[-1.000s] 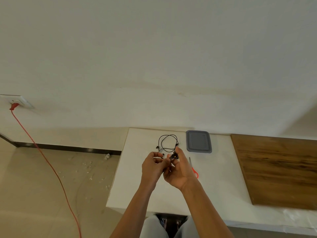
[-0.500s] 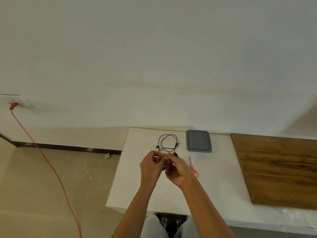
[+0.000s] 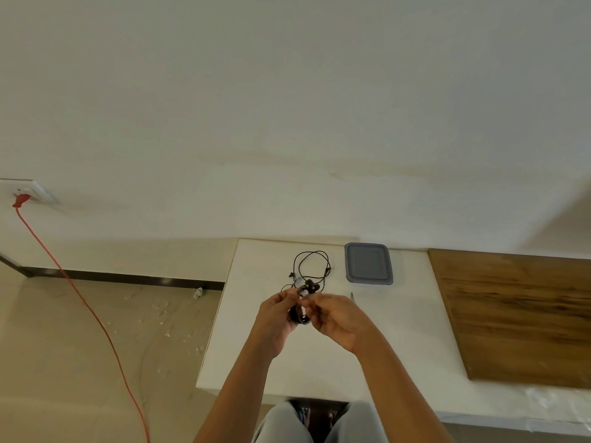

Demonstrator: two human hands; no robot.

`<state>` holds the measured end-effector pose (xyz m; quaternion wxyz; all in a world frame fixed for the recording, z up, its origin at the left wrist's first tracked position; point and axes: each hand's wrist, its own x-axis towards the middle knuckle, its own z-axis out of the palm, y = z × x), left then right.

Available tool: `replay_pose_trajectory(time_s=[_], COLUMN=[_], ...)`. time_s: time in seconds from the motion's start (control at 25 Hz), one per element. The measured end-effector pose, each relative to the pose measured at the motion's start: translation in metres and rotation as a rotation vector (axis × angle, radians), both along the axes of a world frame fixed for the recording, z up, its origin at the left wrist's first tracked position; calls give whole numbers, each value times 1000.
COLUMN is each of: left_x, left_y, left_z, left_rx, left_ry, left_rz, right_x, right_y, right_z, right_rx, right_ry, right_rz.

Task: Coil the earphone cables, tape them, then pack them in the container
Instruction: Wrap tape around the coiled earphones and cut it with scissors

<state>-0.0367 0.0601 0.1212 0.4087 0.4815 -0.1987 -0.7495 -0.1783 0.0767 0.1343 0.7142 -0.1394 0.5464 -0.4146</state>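
Observation:
Both hands meet above the white table point(image 3: 256, 362). My left hand point(image 3: 276, 318) and my right hand point(image 3: 335, 318) grip a small black coil of earphone cable point(image 3: 300, 313) between them, with a bit of pale tape at its top. A second black earphone cable point(image 3: 311, 266) lies loose in a wide loop on the table just beyond the hands. The grey container point(image 3: 368, 263) with its lid on stands to the right of that loop.
A scissors tip point(image 3: 351, 295) pokes out behind my right hand. A brown wooden board point(image 3: 518, 314) covers the table's right side. A red cord point(image 3: 83, 302) runs from a wall socket point(image 3: 25, 190) across the floor at left.
My hands have drawn slightly nearer and lower. The coil now hangs between them in plain sight. My right hand hides the red scissors handle.

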Motion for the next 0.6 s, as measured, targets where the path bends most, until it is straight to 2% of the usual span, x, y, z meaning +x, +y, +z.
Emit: replay_pose_trajectory(time_s=[0.12, 0.16, 0.28, 0.32, 0.44, 0.6], left_x=[10, 12, 16, 17, 29, 51], left_y=[-7, -8, -7, -6, -2, 3], left_z=[-6, -8, -19, -25, -50, -89], left_rx=[116, 148, 213, 232, 226, -23], left_ry=[105, 122, 104, 69, -250, -802], left_rz=[64, 61, 40, 54, 42, -133], right_x=[-13, -14, 0, 4, 22, 46], right_y=[9, 12, 18, 16, 11, 8], right_z=[-11, -19, -31, -39, -63, -104], right_rx=[-51, -59, -25, -30, -53, 3], right_ry=[351, 365, 95, 107, 221, 305], right_rz=[28, -5, -44, -22, 59, 95])
